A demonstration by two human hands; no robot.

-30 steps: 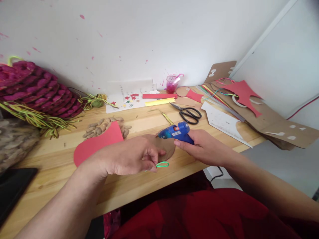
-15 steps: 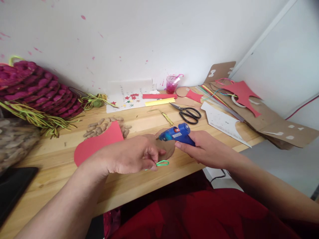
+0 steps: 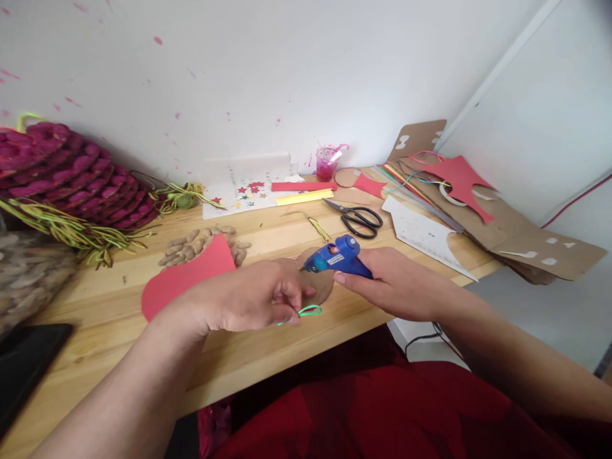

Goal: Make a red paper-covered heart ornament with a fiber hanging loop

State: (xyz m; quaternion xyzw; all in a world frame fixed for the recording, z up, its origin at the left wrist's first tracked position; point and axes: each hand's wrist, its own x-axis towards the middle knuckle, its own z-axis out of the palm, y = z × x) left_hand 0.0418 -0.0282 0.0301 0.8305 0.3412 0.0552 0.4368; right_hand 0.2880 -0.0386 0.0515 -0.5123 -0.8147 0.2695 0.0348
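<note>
My left hand (image 3: 261, 296) is closed, its thumb and fingers pinching a loop of green cord (image 3: 310, 310). In my right hand (image 3: 394, 280) is a blue hot glue gun (image 3: 337, 256), its nozzle pointing left just beyond my left fingers. Under the nozzle and my left hand lies a brown cardboard cutout (image 3: 322, 287), partly hidden; whether the nozzle touches it I cannot tell. A red paper shape (image 3: 191, 280) with a rounded end lies left of my left hand, over part of a pile of peanuts (image 3: 184, 247).
Black-handled scissors (image 3: 361, 222) and a yellow cord bundle (image 3: 319, 228) lie beyond the glue gun. A cup of pink paint (image 3: 327, 164) stands by the wall. Cardboard pieces (image 3: 540, 248) overhang the right edge. A large magenta pinecone-like craft (image 3: 71, 175) sits at left.
The view has shifted very slightly. Both hands keep their holds on the green cord and the glue gun, with almost no movement.
</note>
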